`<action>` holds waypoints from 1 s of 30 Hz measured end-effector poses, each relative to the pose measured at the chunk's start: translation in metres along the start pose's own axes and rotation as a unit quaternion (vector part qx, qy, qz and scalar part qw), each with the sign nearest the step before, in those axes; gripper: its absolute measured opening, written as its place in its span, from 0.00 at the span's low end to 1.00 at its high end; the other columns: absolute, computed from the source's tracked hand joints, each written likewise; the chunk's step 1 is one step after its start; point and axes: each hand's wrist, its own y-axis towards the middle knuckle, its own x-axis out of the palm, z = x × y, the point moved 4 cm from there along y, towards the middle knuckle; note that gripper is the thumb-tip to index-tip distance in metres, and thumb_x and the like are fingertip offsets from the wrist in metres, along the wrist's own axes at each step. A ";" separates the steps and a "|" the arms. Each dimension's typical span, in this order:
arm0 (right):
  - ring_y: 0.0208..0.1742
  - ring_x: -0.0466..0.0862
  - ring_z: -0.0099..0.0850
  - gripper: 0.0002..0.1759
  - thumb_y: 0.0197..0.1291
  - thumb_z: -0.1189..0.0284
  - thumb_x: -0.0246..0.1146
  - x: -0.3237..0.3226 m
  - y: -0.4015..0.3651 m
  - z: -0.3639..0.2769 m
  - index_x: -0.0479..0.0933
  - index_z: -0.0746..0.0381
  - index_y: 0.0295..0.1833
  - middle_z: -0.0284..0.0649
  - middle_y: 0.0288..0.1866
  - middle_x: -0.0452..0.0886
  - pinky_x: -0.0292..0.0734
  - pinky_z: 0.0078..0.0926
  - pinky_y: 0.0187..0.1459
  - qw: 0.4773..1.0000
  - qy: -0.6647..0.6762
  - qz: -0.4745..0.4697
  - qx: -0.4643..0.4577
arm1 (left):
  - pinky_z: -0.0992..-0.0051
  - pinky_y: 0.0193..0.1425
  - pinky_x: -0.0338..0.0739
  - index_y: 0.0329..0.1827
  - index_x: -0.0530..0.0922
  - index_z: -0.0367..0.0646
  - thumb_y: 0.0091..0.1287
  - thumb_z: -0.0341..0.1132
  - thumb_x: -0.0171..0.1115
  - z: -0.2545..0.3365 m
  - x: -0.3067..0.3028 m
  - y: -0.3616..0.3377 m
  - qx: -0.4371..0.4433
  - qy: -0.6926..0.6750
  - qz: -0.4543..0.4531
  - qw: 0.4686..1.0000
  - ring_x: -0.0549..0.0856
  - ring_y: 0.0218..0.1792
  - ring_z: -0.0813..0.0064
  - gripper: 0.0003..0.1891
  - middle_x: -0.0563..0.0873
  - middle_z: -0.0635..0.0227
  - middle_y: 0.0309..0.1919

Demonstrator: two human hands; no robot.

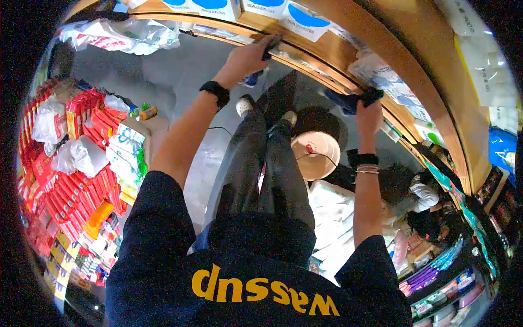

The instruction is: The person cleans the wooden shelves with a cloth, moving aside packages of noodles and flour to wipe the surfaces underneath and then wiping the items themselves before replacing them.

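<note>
My left hand [249,59] reaches to the edge of a wooden shelf [316,65], its fingers closed on a dark cloth [271,48]. Farther right along the same edge, my right hand [370,119] grips another dark cloth [346,101], part of which hangs toward the floor. Packets with blue and white labels [305,22] line the shelf above my left hand. Clear plastic-wrapped packs [381,73] lie on the shelf near my right hand.
A round pinkish basin [316,155] stands on the floor beside my legs. Red packages and white plastic bags [87,155] are heaped at left. White packs [332,218] lie at lower centre; a crumpled plastic bag [120,37] is at upper left.
</note>
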 end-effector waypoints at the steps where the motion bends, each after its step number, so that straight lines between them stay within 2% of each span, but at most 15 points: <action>1: 0.42 0.78 0.47 0.25 0.45 0.61 0.64 0.004 -0.003 -0.012 0.70 0.63 0.47 0.49 0.40 0.77 0.73 0.42 0.41 1.000 0.014 -0.010 -0.002 | 0.57 0.33 0.76 0.65 0.55 0.58 0.54 0.44 0.58 -0.011 -0.007 -0.003 -0.047 -0.007 -0.017 0.999 0.82 0.32 0.54 0.34 0.82 0.55 0.32; 4: 0.43 0.77 0.47 0.27 0.45 0.62 0.64 0.012 -0.014 -0.067 0.68 0.64 0.51 0.49 0.41 0.77 0.73 0.42 0.43 0.987 0.131 0.029 -0.094 | 0.57 0.34 0.76 0.65 0.53 0.58 0.54 0.45 0.58 -0.038 -0.017 -0.006 -0.097 0.008 -0.004 0.995 0.82 0.33 0.54 0.35 0.82 0.54 0.31; 5: 0.43 0.77 0.47 0.29 0.45 0.62 0.64 0.025 -0.015 -0.080 0.67 0.64 0.53 0.49 0.42 0.77 0.73 0.42 0.43 0.984 0.096 0.039 -0.144 | 0.57 0.34 0.76 0.66 0.51 0.58 0.55 0.45 0.57 -0.047 -0.019 -0.007 -0.084 -0.012 0.031 0.996 0.82 0.33 0.54 0.36 0.82 0.54 0.30; 6: 0.43 0.78 0.46 0.30 0.46 0.60 0.63 0.025 -0.019 -0.102 0.67 0.68 0.51 0.52 0.41 0.77 0.74 0.40 0.43 0.975 0.122 0.107 -0.149 | 0.57 0.34 0.76 0.66 0.51 0.58 0.55 0.45 0.57 -0.060 -0.014 -0.007 -0.087 -0.015 0.031 0.996 0.82 0.33 0.54 0.36 0.82 0.54 0.30; 8: 0.37 0.80 0.44 0.34 0.51 0.58 0.59 0.028 -0.015 -0.119 0.60 0.68 0.58 0.48 0.42 0.78 0.77 0.36 0.36 0.997 0.038 0.019 -0.071 | 0.57 0.34 0.76 0.66 0.51 0.58 0.54 0.45 0.57 -0.083 -0.010 -0.006 -0.117 -0.034 0.094 0.988 0.82 0.33 0.53 0.37 0.82 0.54 0.30; 13: 0.38 0.80 0.45 0.35 0.49 0.57 0.60 0.026 -0.012 -0.114 0.62 0.73 0.54 0.52 0.39 0.78 0.76 0.36 0.38 0.994 0.004 -0.003 -0.105 | 0.58 0.37 0.76 0.67 0.49 0.53 0.53 0.43 0.57 -0.074 -0.004 -0.007 -0.153 -0.070 0.086 0.982 0.82 0.34 0.53 0.39 0.82 0.53 0.32; 15: 0.40 0.79 0.45 0.35 0.47 0.57 0.61 0.027 -0.008 -0.106 0.65 0.76 0.51 0.55 0.37 0.77 0.75 0.36 0.41 0.993 0.009 -0.008 -0.119 | 0.58 0.37 0.75 0.67 0.47 0.53 0.53 0.43 0.57 -0.061 0.001 -0.006 -0.161 -0.080 0.109 0.978 0.81 0.34 0.52 0.40 0.82 0.53 0.32; 18: 0.40 0.79 0.46 0.34 0.47 0.57 0.62 0.030 -0.005 -0.094 0.65 0.72 0.54 0.54 0.37 0.78 0.75 0.38 0.42 0.980 -0.005 0.042 -0.192 | 0.58 0.36 0.75 0.67 0.46 0.51 0.53 0.43 0.57 -0.041 0.009 -0.003 -0.159 -0.126 0.149 0.968 0.81 0.34 0.51 0.39 0.82 0.53 0.31; 20: 0.42 0.78 0.49 0.30 0.49 0.59 0.61 0.017 -0.008 -0.095 0.64 0.64 0.54 0.53 0.43 0.77 0.75 0.41 0.40 0.984 0.092 -0.050 -0.145 | 0.58 0.36 0.75 0.65 0.49 0.50 0.53 0.41 0.57 -0.009 0.001 -0.008 -0.187 -0.134 0.115 0.966 0.82 0.33 0.51 0.37 0.82 0.52 0.30; 22: 0.43 0.78 0.48 0.29 0.49 0.61 0.61 0.005 -0.009 -0.093 0.65 0.64 0.54 0.52 0.43 0.77 0.75 0.39 0.42 0.980 0.119 -0.050 -0.149 | 0.57 0.35 0.75 0.63 0.51 0.49 0.53 0.40 0.56 0.016 0.009 -0.010 -0.171 -0.146 0.129 0.966 0.82 0.32 0.50 0.34 0.82 0.51 0.29; 24: 0.44 0.77 0.48 0.27 0.49 0.63 0.62 0.001 -0.014 -0.083 0.65 0.63 0.54 0.51 0.43 0.77 0.74 0.38 0.45 0.976 0.144 -0.052 -0.151 | 0.58 0.34 0.75 0.64 0.49 0.50 0.54 0.38 0.55 0.047 0.019 -0.011 -0.161 -0.134 0.074 0.975 0.82 0.32 0.52 0.35 0.82 0.50 0.29; 26: 0.43 0.79 0.45 0.31 0.43 0.66 0.64 0.008 -0.024 -0.051 0.66 0.67 0.54 0.51 0.42 0.78 0.73 0.37 0.45 0.965 0.244 0.013 -0.098 | 0.59 0.33 0.75 0.65 0.49 0.50 0.54 0.36 0.54 0.075 0.027 -0.012 -0.152 -0.153 0.061 0.974 0.82 0.31 0.53 0.35 0.82 0.50 0.29; 27: 0.41 0.80 0.41 0.29 0.42 0.68 0.65 0.016 -0.028 -0.035 0.68 0.66 0.53 0.47 0.39 0.79 0.73 0.33 0.44 0.938 0.340 -0.013 -0.062 | 0.59 0.32 0.76 0.66 0.49 0.50 0.54 0.35 0.54 0.089 0.033 -0.011 -0.142 -0.170 0.045 0.974 0.82 0.31 0.54 0.36 0.82 0.51 0.28; 28: 0.41 0.80 0.41 0.29 0.42 0.68 0.65 0.018 -0.036 -0.023 0.68 0.66 0.53 0.47 0.39 0.79 0.73 0.33 0.44 0.939 0.338 -0.014 -0.065 | 0.59 0.32 0.76 0.66 0.49 0.50 0.54 0.35 0.54 0.102 0.042 -0.010 -0.143 -0.173 0.047 0.973 0.82 0.31 0.54 0.36 0.82 0.51 0.28; 30: 0.38 0.80 0.38 0.25 0.43 0.70 0.66 0.022 -0.050 0.004 0.71 0.65 0.49 0.44 0.36 0.79 0.73 0.32 0.42 0.938 0.344 -0.014 -0.026 | 0.61 0.30 0.76 0.67 0.51 0.49 0.55 0.32 0.53 0.132 0.060 -0.005 -0.053 -0.133 0.059 0.988 0.83 0.29 0.56 0.35 0.82 0.53 0.28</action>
